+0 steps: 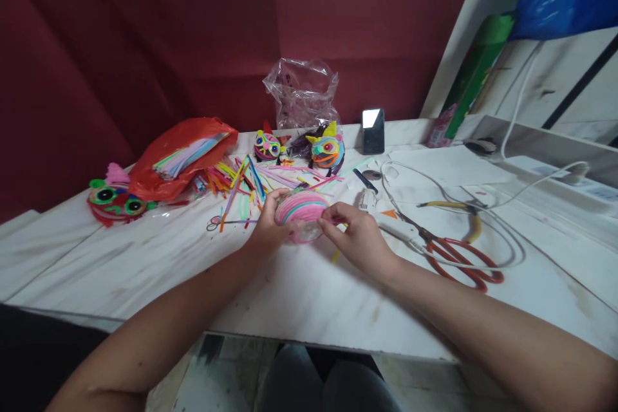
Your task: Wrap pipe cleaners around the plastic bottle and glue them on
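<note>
My left hand [270, 225] is wrapped round the left side of a ball [302, 209] covered with rows of pink fuzzy pipe cleaner and one teal stripe. At the ball's lower front, a clear shiny patch without pipe cleaner shows. My right hand [355, 235] is closed in a pinch against the ball's right edge; what lies between thumb and forefinger is too small to tell. Beyond the ball, loose coloured pipe cleaners [244, 183] are scattered. A hot glue gun [396, 230] lies to the right of my right hand.
Red-handled scissors [463, 261], yellow-handled pliers [473, 222] and a looping white cable [519, 251] lie at right. Small scissors [215, 224] are at left. Behind stand decorated heads [328, 148], a red bag [181, 154], a clear bag [304, 93] and a phone [373, 135].
</note>
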Tool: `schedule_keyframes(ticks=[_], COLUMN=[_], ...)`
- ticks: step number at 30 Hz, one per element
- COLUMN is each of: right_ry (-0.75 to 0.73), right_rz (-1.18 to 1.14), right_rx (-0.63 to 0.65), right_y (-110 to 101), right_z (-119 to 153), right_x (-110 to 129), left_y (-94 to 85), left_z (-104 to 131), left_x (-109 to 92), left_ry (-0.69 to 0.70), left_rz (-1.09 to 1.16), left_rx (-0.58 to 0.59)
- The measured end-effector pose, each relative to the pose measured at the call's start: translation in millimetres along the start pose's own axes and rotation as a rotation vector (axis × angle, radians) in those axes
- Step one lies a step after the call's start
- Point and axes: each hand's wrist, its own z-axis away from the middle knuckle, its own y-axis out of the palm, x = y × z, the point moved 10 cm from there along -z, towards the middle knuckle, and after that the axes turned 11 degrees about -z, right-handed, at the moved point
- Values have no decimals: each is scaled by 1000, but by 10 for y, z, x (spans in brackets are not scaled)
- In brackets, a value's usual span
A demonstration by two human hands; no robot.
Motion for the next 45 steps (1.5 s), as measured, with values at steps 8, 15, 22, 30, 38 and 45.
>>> schedule_keyframes(ticks=[8,15,22,30,38,45], right_ry=[-53,-83,-75,-4,-25,-16], right_rz=[73,126,91,-33,21,38], right_rx=[9,31,57,-1,15,56], right_y=[-23,3,29,-49,-20,22], right_z=[-20,-14,-9,-38,-19,-21], right_x=[40,64,40,-22,-13,-10], left_y=[57,54,83,1,23,56], left_z=[27,17,29,-2,11,32], left_x=[-41,46,44,138,124,71], left_ry=[-3,-49,-90,-118,-102,-88], left_rz=[-17,25,-28,-11,3,-21], left_rx=[23,18,30,-17,-3,33])
